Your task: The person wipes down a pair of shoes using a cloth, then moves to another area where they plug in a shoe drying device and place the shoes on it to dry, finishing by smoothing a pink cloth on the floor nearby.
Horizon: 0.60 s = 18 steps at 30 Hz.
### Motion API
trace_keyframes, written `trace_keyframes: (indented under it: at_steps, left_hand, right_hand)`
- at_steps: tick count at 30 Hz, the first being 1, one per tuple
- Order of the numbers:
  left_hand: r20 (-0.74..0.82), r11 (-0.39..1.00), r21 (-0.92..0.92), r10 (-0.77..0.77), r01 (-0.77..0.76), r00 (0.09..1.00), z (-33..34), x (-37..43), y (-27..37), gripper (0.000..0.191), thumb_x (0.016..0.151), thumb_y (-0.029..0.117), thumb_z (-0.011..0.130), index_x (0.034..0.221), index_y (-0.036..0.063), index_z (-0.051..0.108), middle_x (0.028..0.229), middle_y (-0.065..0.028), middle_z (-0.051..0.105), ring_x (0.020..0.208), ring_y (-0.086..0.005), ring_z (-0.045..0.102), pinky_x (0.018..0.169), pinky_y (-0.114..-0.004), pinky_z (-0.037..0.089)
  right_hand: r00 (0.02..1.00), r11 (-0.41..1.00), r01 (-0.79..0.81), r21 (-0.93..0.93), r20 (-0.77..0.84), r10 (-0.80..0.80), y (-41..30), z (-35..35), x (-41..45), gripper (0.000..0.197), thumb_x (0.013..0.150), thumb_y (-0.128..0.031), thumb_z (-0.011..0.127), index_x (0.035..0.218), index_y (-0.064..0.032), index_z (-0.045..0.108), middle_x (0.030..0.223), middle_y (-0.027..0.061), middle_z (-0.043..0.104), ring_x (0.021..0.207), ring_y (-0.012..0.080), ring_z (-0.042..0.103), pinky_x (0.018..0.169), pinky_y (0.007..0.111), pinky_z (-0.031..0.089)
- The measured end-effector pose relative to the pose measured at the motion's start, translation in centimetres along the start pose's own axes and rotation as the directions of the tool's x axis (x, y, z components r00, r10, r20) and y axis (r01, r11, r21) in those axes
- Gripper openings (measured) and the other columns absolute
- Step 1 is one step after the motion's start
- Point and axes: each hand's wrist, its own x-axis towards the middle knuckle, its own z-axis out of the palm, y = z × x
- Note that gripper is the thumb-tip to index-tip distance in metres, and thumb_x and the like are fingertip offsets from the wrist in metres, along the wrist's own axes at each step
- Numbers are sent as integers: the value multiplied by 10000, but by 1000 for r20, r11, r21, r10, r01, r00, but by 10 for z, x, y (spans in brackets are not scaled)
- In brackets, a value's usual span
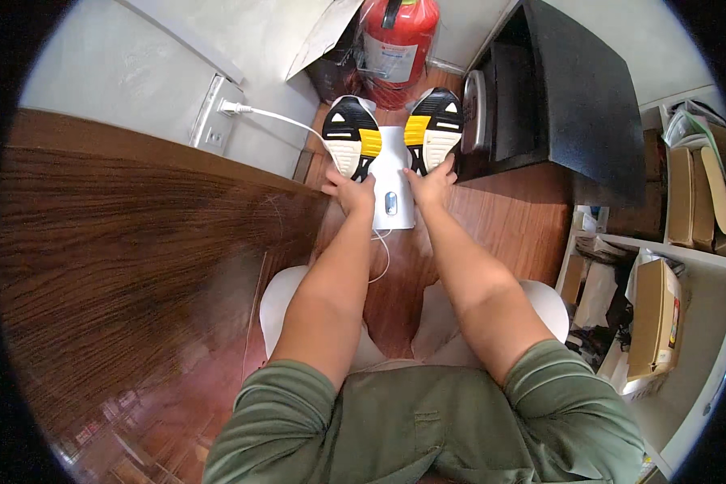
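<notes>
Two sneakers, sole toward me, sit on either side of a white electric appliance (393, 163) that looks like a shoe dryer. Its upper face has a small oval panel. My left hand (354, 192) holds the heel end of the left sneaker (351, 136), thumb on the inner side. Around the heel of the right sneaker (434, 127) is my right hand (431, 186). Both soles are black, white and yellow. The shoes' uppers are mostly hidden beneath, and I cannot tell how they join the appliance.
A white cord (284, 118) runs from a wall outlet (218, 115) toward the left sneaker. Behind stands a red fire extinguisher (393, 57) in clear plastic. A black safe-like cabinet (593, 103) is at right, above white shelves (702, 339) with cardboard boxes. A dark wood panel (145, 230) borders the left.
</notes>
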Motion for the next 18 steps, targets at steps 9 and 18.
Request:
trace_keyframes:
  at_steps: [9, 18]
  left_hand:
    - [-13, 998, -3, 64, -65, 998, -3, -1, -10, 968, 611, 101, 827, 1346, 130, 197, 1223, -262, 308, 1040, -454, 497, 879, -488, 474]
    - [574, 981, 28, -175, 194, 800, -16, 3, 19, 373, 765, 223, 652, 1044, -19, 600, 916, -178, 617, 716, -319, 621, 549, -393, 526]
  right_hand:
    - [988, 989, -80, -121, 124, 95, -13, -16, -9, 1166, 631, -349, 845, 1455, -20, 88, 1304, 318, 397, 1158, 450, 479, 974, 463, 420]
    - [232, 530, 839, -118, 960, -154, -59, -158, 0, 473, 813, -379, 694, 1140, -42, 638, 1081, 166, 662, 989, 286, 638, 851, 396, 501]
